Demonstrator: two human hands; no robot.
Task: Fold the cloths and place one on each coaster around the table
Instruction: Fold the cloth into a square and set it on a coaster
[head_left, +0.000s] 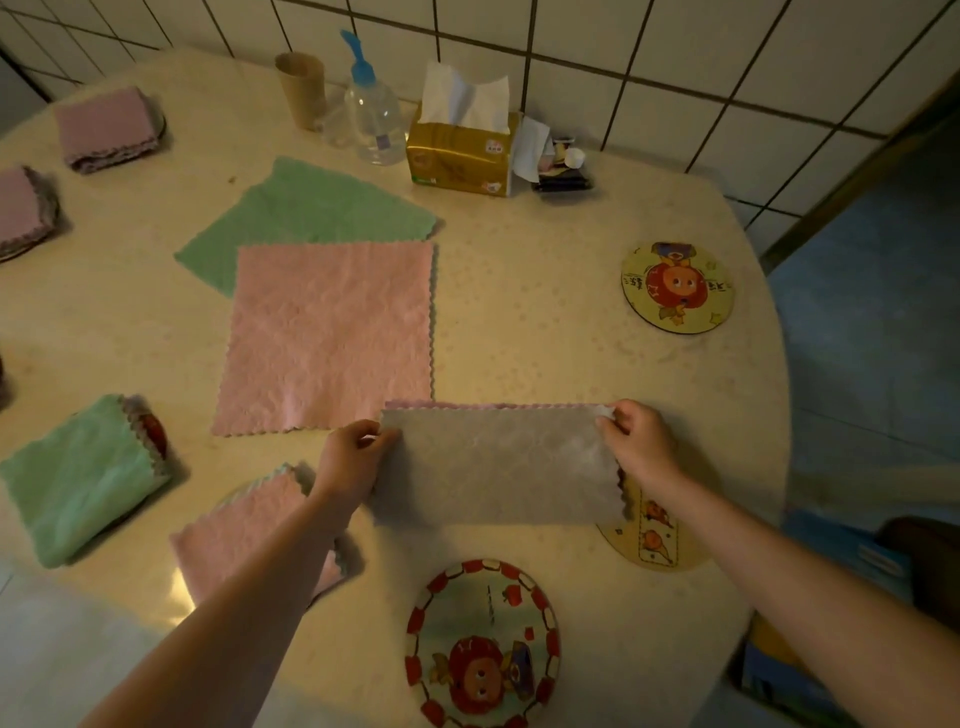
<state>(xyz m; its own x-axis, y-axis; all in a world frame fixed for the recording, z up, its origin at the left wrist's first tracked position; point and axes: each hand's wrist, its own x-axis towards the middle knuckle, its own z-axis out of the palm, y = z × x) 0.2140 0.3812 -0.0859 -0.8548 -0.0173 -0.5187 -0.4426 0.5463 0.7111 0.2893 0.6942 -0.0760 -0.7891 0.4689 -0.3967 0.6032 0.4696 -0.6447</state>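
Observation:
A grey cloth (498, 467), folded in half into a long rectangle with a pink edge showing along its far side, lies on the table. My left hand (350, 457) pinches its far left corner and my right hand (636, 441) pinches its far right corner. The cloth partly covers a yellow coaster (657, 540). Two bare coasters show: a red-rimmed coaster (483, 644) near me and a round yellow coaster (678, 286) at the right. Flat unfolded cloths lie in the middle: a pink cloth (327, 338) over a green cloth (306, 208). Folded cloths sit on coasters at the left: a green one (78, 478), a pink one (249, 525), two mauve ones (106, 127) (21, 208).
Along the tiled wall stand a cardboard tube (301, 91), a clear bottle with a blue cap (374, 109), a gold tissue pack (460, 156) and some small clutter (563, 166). The round table's edge (779, 415) curves at the right above a blue floor.

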